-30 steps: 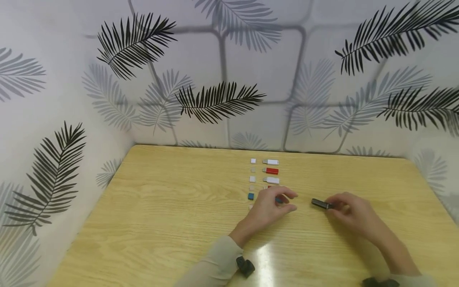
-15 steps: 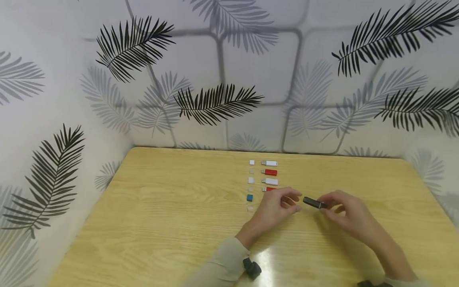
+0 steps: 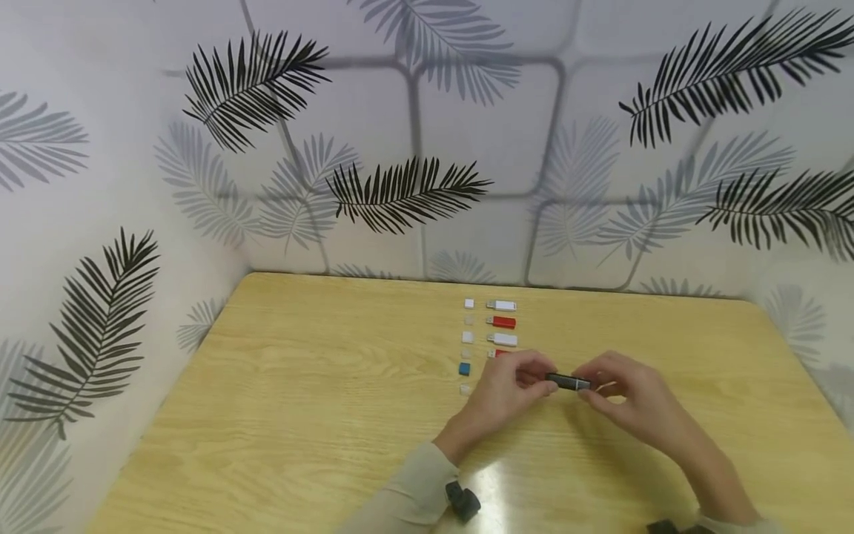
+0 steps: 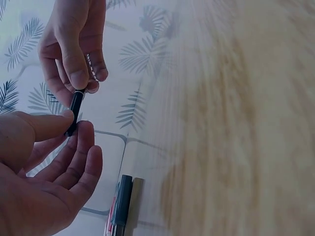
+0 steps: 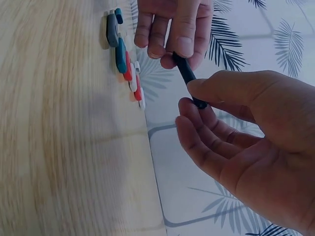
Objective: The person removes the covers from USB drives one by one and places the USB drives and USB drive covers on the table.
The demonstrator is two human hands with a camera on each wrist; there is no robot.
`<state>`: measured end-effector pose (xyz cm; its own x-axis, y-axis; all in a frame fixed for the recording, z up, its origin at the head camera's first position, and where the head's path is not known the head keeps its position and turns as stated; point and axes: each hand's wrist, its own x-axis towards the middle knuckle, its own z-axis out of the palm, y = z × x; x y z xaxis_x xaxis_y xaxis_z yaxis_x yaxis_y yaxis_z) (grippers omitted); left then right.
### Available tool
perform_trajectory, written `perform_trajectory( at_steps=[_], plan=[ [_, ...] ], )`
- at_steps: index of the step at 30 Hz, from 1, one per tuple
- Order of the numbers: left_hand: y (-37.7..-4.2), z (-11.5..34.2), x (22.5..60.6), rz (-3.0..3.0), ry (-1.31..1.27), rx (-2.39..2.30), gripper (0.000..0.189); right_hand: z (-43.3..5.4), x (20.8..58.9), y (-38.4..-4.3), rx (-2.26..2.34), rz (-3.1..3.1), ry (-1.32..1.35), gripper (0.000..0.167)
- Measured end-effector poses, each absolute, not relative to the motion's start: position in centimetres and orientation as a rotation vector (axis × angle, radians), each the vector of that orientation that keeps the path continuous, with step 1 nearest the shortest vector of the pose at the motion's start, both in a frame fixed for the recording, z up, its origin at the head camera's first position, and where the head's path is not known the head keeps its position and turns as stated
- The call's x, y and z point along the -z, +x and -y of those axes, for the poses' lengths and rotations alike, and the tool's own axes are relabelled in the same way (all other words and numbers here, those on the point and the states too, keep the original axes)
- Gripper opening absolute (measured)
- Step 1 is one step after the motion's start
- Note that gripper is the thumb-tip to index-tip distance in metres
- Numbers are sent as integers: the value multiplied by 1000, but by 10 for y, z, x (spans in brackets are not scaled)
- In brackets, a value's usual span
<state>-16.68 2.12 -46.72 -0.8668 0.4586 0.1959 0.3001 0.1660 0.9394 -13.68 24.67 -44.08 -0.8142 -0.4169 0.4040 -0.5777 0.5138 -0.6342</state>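
A black USB stick [image 3: 567, 381] is held between both hands above the table. My left hand [image 3: 505, 389] pinches its left end with thumb and fingers. On the other end, the thumb and fingers of my right hand [image 3: 630, 391] have their grip. In the left wrist view, a beaded chain [image 4: 91, 67] shows beside the right hand's fingers. Behind the left hand lie USB sticks: a white one [image 3: 505, 305], a red one [image 3: 503, 322], another white one [image 3: 505, 340] and a partly covered red one [image 3: 502, 354]. The right wrist view also shows a teal stick [image 5: 120, 57] and a grey one [image 5: 112, 30].
Left of the sticks runs a column of small caps, among them a white cap [image 3: 469, 303], a blue cap [image 3: 464, 368] and a clear cap [image 3: 465, 389]. The wooden table [image 3: 300, 386] ends at a leaf-patterned wall [image 3: 480, 133] at the back.
My right hand has moved left with the black USB stick until it met the left hand. The left hand has shifted slightly right, and its fingers have closed on the stick's end.
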Motion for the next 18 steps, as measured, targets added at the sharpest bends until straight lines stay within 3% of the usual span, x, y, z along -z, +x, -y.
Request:
perform_trajectory(
  at_steps=[18],
  plan=[
    [-167,-2,467,-2243,710,-1850,11,-230,440,-148,-1548,2590,747,20]
  ],
)
